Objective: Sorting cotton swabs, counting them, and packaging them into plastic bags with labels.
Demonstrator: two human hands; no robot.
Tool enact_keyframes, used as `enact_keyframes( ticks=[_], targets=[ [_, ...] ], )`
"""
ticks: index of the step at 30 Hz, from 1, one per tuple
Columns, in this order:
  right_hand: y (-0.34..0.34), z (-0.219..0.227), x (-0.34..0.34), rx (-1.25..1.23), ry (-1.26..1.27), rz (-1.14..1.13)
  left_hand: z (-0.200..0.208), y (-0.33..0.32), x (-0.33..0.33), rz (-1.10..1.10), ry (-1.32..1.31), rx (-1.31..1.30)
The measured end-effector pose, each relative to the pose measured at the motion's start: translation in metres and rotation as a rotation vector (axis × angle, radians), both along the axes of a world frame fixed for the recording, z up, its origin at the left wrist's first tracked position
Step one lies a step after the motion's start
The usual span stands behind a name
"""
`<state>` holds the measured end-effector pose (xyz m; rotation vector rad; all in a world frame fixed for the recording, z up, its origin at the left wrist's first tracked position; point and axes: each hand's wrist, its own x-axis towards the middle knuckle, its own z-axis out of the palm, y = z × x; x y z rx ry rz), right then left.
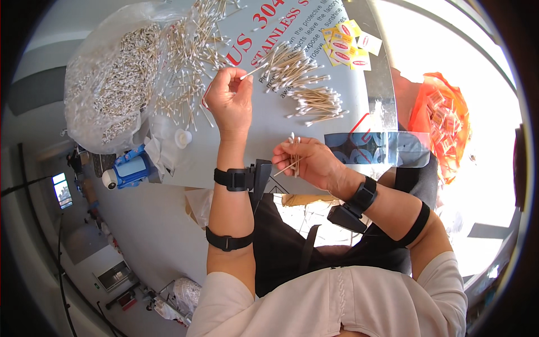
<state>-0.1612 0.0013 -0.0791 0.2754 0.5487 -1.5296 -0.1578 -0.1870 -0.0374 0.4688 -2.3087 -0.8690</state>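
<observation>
My left hand (231, 106) is raised over the table, thumb and forefinger pinched on a single cotton swab (256, 71) that points toward the pile on the right. Closer to my body, my right hand (314, 162) is curled around a small bunch of cotton swabs (295, 163); one of them slants across the others. Beyond the right hand lie two loose heaps of swabs, a larger heap (292, 64) and a smaller heap (318, 103). More swabs (191, 62) are scattered to the left of my left hand.
A large clear plastic bag (78, 84) full of swabs sits at the left of the printed metal table (264, 118). Yellow and white labels (347, 46) lie far right. A transparent plastic sheet (412, 149) overhangs the right edge, near an orange bag (419, 115) of small packets.
</observation>
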Motion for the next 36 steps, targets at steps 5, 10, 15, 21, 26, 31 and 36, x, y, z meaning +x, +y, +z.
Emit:
enact_keyframes(
  ticks=[5, 10, 15, 21, 26, 31, 36],
  targets=[
    [0.001, -0.001, -0.001, -0.025, 0.002, -0.002, -0.015, -0.012, -0.027, 0.008, -0.098, 0.496],
    [-0.001, 0.004, -0.002, 0.033, -0.004, -0.017, -0.023, -0.027, -0.025, 0.051, -0.245, 0.209],
    [0.003, 0.006, -0.005, 0.011, 0.022, 0.081, -0.029, -0.049, -0.046, -0.030, -0.300, 0.144],
    [0.003, 0.006, -0.006, -0.024, -0.055, 0.087, -0.036, -0.065, -0.105, -0.124, -0.380, -0.526],
    [0.005, 0.007, -0.007, -0.020, -0.147, 0.073, -0.033, -0.061, -0.100, -0.234, -0.542, -0.395],
    [0.015, 0.010, -0.006, -0.038, 0.112, 0.263, -0.021, -0.032, -0.043, -0.282, -0.364, -0.298],
    [0.040, 0.018, 0.029, -0.093, 0.901, 0.562, -0.011, -0.018, 0.046, 0.017, -0.302, 0.056]
  ],
)
